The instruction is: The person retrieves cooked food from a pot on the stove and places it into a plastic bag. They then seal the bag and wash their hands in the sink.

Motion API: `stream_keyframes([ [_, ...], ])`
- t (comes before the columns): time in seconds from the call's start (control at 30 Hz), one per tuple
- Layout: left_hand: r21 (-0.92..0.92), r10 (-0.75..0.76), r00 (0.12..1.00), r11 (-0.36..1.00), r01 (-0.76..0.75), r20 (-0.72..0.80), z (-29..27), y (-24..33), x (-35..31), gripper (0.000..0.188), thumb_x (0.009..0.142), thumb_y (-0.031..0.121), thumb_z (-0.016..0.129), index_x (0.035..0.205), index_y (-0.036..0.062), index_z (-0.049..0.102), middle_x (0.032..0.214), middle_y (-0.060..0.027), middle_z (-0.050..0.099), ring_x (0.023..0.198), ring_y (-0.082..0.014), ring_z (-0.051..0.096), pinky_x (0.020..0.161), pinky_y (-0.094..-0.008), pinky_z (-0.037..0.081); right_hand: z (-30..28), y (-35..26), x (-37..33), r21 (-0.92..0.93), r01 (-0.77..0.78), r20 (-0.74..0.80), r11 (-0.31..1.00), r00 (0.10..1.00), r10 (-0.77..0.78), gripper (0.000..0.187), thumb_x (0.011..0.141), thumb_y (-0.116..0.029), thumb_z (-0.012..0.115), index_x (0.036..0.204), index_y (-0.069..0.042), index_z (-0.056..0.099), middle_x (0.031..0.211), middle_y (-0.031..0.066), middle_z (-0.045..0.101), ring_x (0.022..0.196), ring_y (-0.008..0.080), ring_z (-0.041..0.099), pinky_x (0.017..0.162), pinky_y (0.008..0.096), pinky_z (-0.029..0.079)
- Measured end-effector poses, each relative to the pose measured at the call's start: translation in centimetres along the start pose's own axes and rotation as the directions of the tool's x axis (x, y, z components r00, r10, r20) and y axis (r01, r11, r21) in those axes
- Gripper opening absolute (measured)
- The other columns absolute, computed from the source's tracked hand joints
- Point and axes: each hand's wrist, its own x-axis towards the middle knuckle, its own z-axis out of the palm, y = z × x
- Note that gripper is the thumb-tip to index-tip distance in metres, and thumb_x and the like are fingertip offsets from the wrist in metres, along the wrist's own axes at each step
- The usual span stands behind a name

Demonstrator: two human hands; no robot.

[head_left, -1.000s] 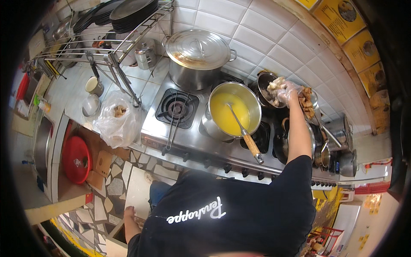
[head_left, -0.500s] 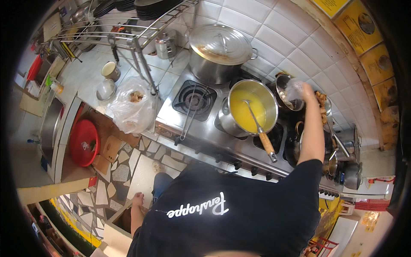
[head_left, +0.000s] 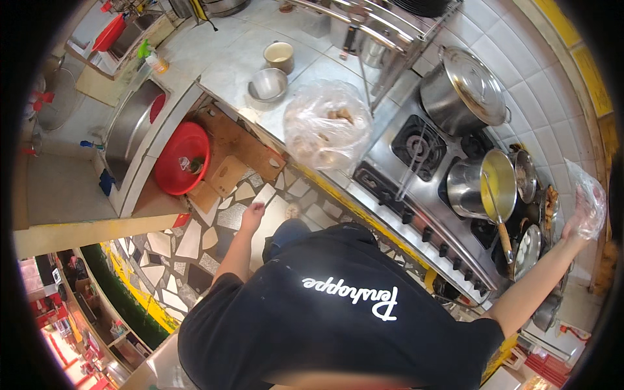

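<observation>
My right hand (head_left: 580,216) is raised at the far right, beyond the pans on the stove. Clear plastic (head_left: 590,195) covers it, and the fingers cannot be made out through the wrinkles. Nearest to it are a pan with browned food (head_left: 551,200) and a pan of pale round pieces (head_left: 528,250). A steel pot (head_left: 469,188) of yellow liquid stands to their left, a wooden-handled ladle (head_left: 504,240) leaning out of it. Low at my left side, over the floor, my left hand (head_left: 253,213) is loosely curled and appears to hold nothing.
A large lidded pot (head_left: 463,91) stands at the back of the stove (head_left: 383,146), beside a bare burner. On the counter sit a clear bag of food (head_left: 325,130), a metal bowl (head_left: 267,85) and a cup (head_left: 279,56). A red basin (head_left: 175,170) lies below.
My right hand has come up and away from the pan at the back, moving right. The view has turned, so the stove now sits farther right. My left hand stays low.
</observation>
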Motion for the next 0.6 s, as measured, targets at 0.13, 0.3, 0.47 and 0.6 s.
stream_keyframes([
  [0.13, -0.143, 0.357, 0.918, 0.913, -0.382, -0.172, -4.4, 13.2, 3.9, 0.024, 0.083, 0.013, 0.062, 0.103, 0.0009, 0.061, 0.091, -0.0114, 0.064, 0.083, -0.0185, 0.061, 0.077, -0.0279, 0.048, 14.9, -6.6, -11.6, -0.468, 0.586, 0.261, 0.662, 0.807, -0.529, 0.043, 0.090, -0.028, 0.052, 0.118, 0.005, 0.047, 0.115, 0.0190, 0.055, 0.106, 0.0288, 0.055, 0.094, 0.0393, 0.046],
  [0.3, 0.062, 0.778, 0.603, 0.620, -0.782, -0.176, -3.9, 29.1, 4.9, 0.036, 0.075, 0.017, 0.065, 0.109, 0.0050, 0.059, 0.115, -0.0127, 0.054, 0.110, -0.0277, 0.049, 0.090, -0.0421, 0.042, 31.1, -6.0, -20.9, -0.195, 0.505, 0.062, 0.840, 0.862, -0.504, 0.041, 0.090, -0.033, 0.054, 0.109, 0.002, 0.055, 0.111, 0.0152, 0.057, 0.102, 0.0265, 0.056, 0.089, 0.0363, 0.045],
  [0.47, 0.261, 0.848, 0.449, 0.383, -0.886, 0.280, -1.3, 31.5, 2.6, 0.019, 0.080, 0.023, 0.060, 0.095, 0.0113, 0.063, 0.107, -0.0078, 0.057, 0.097, -0.0291, 0.056, 0.080, -0.0461, 0.043, 37.3, -4.4, -25.2, -0.181, 0.503, 0.268, 0.845, 0.852, -0.450, 0.029, 0.088, -0.027, 0.056, 0.106, -0.003, 0.059, 0.108, 0.0155, 0.058, 0.103, 0.0292, 0.055, 0.092, 0.0384, 0.042],
  [0.6, -0.237, 0.831, 0.193, 0.358, -0.903, 0.521, 0.8, 28.2, -2.0, 0.030, 0.079, 0.020, 0.065, 0.103, 0.0038, 0.058, 0.110, -0.0170, 0.053, 0.098, -0.0353, 0.056, 0.086, -0.0410, 0.047, 40.6, 0.1, -29.9, -0.276, 0.542, 0.492, 0.794, 0.789, -0.368, 0.027, 0.082, -0.017, 0.058, 0.105, -0.004, 0.059, 0.108, 0.0172, 0.058, 0.103, 0.0347, 0.055, 0.090, 0.0419, 0.042],
])
